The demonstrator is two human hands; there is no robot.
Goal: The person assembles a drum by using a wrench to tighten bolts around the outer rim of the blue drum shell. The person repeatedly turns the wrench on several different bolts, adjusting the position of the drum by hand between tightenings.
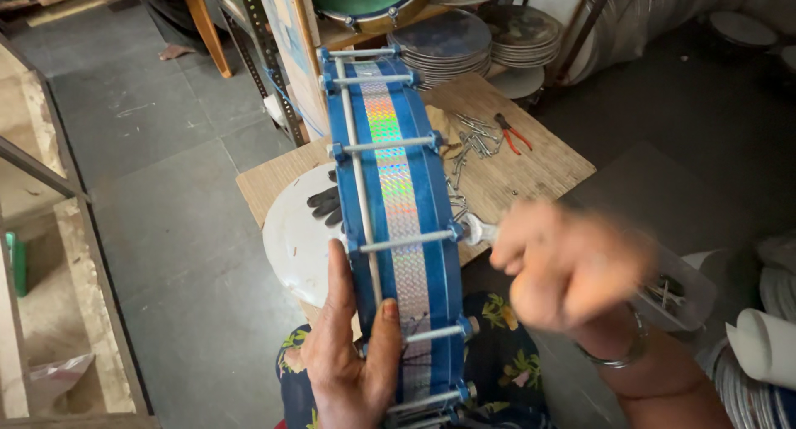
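Clasping one blue drum (pixel 398 222), left hand (pixel 348 354) grips; blurred right hand (pixel 564 263) seems closed.

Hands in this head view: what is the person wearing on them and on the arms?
Both are bare, with no gloves and no sleeves in view. The left hand carries dark smudges on the fingers and has no ring or band that shows. The right hand is blurred, so its details cannot be told, but a thin silver metal bangle circles that wrist.
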